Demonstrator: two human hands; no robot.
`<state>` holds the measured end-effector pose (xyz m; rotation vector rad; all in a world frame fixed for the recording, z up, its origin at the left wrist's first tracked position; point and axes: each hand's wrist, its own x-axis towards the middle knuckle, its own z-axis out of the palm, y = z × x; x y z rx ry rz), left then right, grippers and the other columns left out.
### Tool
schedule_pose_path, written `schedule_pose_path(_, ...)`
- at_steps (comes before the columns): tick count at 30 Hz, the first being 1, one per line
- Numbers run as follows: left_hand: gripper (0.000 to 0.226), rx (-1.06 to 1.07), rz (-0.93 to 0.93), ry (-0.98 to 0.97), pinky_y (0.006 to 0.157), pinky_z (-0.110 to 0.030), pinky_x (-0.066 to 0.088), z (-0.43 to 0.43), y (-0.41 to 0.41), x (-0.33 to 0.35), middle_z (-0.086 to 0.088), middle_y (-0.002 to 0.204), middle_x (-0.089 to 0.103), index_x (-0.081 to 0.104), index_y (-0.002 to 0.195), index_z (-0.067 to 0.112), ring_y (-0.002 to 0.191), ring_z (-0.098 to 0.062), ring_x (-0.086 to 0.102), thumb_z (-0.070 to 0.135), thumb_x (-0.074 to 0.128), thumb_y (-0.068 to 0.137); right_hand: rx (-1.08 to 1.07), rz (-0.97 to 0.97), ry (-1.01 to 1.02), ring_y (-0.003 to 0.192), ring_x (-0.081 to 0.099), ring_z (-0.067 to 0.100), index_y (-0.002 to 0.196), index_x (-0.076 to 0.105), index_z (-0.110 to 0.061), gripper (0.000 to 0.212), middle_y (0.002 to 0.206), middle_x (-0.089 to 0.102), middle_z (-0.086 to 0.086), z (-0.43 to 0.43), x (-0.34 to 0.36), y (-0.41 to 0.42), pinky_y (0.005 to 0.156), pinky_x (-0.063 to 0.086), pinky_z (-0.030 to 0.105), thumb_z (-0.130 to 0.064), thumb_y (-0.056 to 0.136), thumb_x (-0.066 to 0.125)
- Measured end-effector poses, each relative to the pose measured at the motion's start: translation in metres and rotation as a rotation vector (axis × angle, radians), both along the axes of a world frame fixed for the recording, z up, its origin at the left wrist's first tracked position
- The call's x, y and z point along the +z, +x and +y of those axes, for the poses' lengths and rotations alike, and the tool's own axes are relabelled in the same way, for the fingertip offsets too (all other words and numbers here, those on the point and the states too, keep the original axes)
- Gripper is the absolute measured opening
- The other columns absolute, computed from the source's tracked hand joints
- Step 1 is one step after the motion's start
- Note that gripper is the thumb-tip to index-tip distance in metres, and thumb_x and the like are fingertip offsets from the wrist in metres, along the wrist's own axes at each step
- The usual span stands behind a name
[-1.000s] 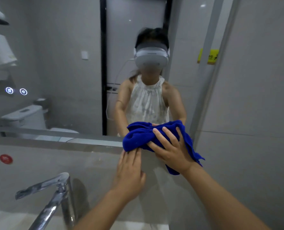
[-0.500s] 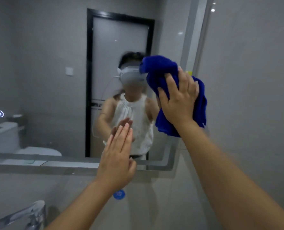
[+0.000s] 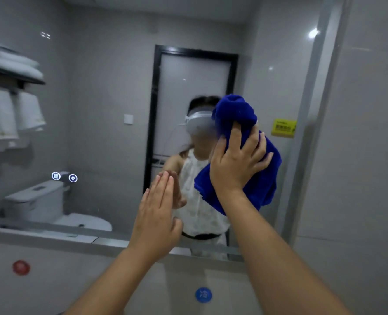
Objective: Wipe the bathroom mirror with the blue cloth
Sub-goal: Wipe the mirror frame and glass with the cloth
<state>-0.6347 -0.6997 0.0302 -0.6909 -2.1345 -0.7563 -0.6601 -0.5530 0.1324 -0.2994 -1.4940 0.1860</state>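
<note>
Presently, work proceeds on the right-hand part of the glass; items run from largest to smallest.

1. Mirror [image 3: 111,133]: it fills most of the view, with its lower edge running across at 6 o'clock and its right edge at 3 o'clock. Judged from this moment, most of the surface is not yet covered. Wipe in overlapping passes, working away from the right edge toward 9 o'clock.

2. Blue cloth [image 3: 236,114]: it is bunched, pressed against the glass at about 2 o'clock from the view's centre, near the mirror's right edge. A loose fold hangs below the palm toward 5 o'clock. Flatten the bunch so more fabric meets the glass; a wad tends to leave streaks.

3. Right hand [image 3: 236,164]: it is spread over the cloth, fingers splayed and curled into the fabric, clamping it to the mirror. Keep pressure even across the palm, not only at the fingertips.

4. Left hand [image 3: 156,214]: it is empty, flat, fingers together, raised at about 6 o'clock from centre and well apart from the right hand. Whether the fingertips touch the glass cannot be told. Keep bare skin off the mirror to avoid fresh prints.

5. Two lit touch icons [image 3: 64,177]: at 9 o'clock. Pass over them lightly; firm contact may trigger them.
</note>
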Motion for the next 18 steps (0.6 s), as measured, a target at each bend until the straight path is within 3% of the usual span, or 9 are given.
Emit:
schedule_pose_path(3, 0.084, 0.023, 0.004, 0.021, 0.114, -0.037, 0.008, -0.025, -0.007, 0.005, -0.003, 0.154, 0.010, 0.013, 0.146, 0.005, 0.137, -0.001, -0.007, 0.017, 0.047, 0.070, 0.015, -0.025, 0.062, 0.122, 0.037, 0.032, 0.122, 0.042, -0.027, 0.038, 0.134, 0.052, 0.014, -0.036, 0.002, -0.013, 0.095, 0.033, 0.065, -0.035, 0.085, 0.042)
schedule_pose_path(6, 0.086, 0.038, 0.001, 0.013, 0.114, -0.032, 0.002, -0.046, -0.012, 0.009, 0.004, 0.152, -0.001, 0.004, 0.145, 0.009, 0.136, 0.001, -0.012, 0.016, 0.051, 0.075, 0.017, -0.041, 0.130, 0.122, 0.033, 0.030, 0.122, 0.041, -0.027, 0.039, 0.133, 0.053, 0.011, -0.068, 0.001, -0.025, 0.096, 0.033, 0.065, -0.035, 0.084, 0.041)
schedule_pose_path(12, 0.087, 0.052, -0.051, 0.012, 0.113, -0.030, -0.001, -0.060, -0.017, 0.010, 0.002, 0.152, -0.001, 0.006, 0.146, 0.008, 0.140, -0.009, -0.005, 0.009, 0.055, 0.075, -0.017, -0.036, 0.216, 0.120, 0.035, 0.029, 0.122, 0.040, -0.026, 0.040, 0.131, 0.051, 0.009, -0.081, -0.002, -0.033, 0.096, 0.034, 0.065, -0.035, 0.083, 0.040)
schedule_pose_path(18, 0.088, 0.079, -0.061, -0.056, 0.113, -0.024, -0.010, -0.056, 0.002, 0.014, 0.009, 0.150, -0.014, -0.003, 0.147, 0.012, 0.136, -0.002, -0.019, 0.013, 0.054, 0.080, -0.006, -0.063, 0.208, 0.121, 0.034, 0.028, 0.122, 0.040, -0.027, 0.041, 0.130, 0.055, 0.009, -0.080, 0.000, -0.029, 0.096, 0.034, 0.064, -0.035, 0.082, 0.040)
